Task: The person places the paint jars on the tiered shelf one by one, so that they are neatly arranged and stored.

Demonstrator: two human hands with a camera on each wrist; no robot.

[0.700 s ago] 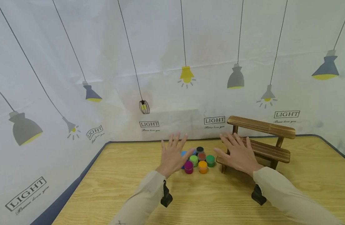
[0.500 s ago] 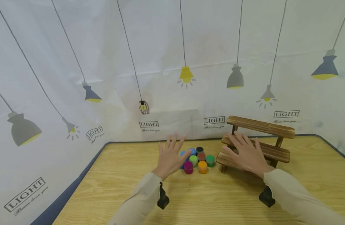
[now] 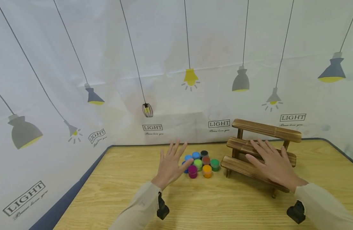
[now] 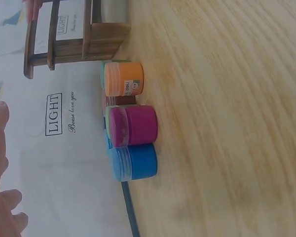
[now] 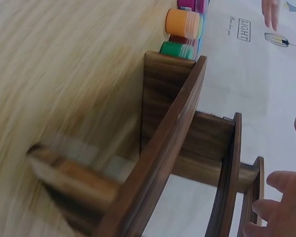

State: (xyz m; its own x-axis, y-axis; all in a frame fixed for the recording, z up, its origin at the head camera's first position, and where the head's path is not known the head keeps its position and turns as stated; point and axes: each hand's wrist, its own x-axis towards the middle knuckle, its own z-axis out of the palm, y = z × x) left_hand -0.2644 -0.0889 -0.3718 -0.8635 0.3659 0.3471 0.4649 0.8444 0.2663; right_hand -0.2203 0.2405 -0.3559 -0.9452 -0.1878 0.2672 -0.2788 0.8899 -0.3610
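My left hand (image 3: 171,164) hovers with spread fingers just left of a cluster of small paint jars. Among these are a purple jar (image 3: 192,171), an orange jar (image 3: 207,171), a light green jar (image 3: 198,164), a dark green jar (image 3: 215,164) and a black-lidded jar (image 3: 204,154). In the left wrist view a blue jar (image 4: 140,162) stands beside the purple one. My right hand (image 3: 275,163), fingers spread and holding nothing, is over a three-tier wooden step rack (image 3: 242,166) and overlaps its lower and middle boards in the head view.
The jars and rack stand on a wood-grain table (image 3: 222,207) near its back edge. Behind it hangs a white backdrop (image 3: 170,95) printed with lamps and the word LIGHT. A black wrist camera (image 3: 296,212) sits under the right sleeve, another (image 3: 162,207) under the left.
My right hand has moved right across the rack, uncovering its left end. The left hand has drifted slightly left and down, uncovering more of the blue jars. Jars and rack stay in place.
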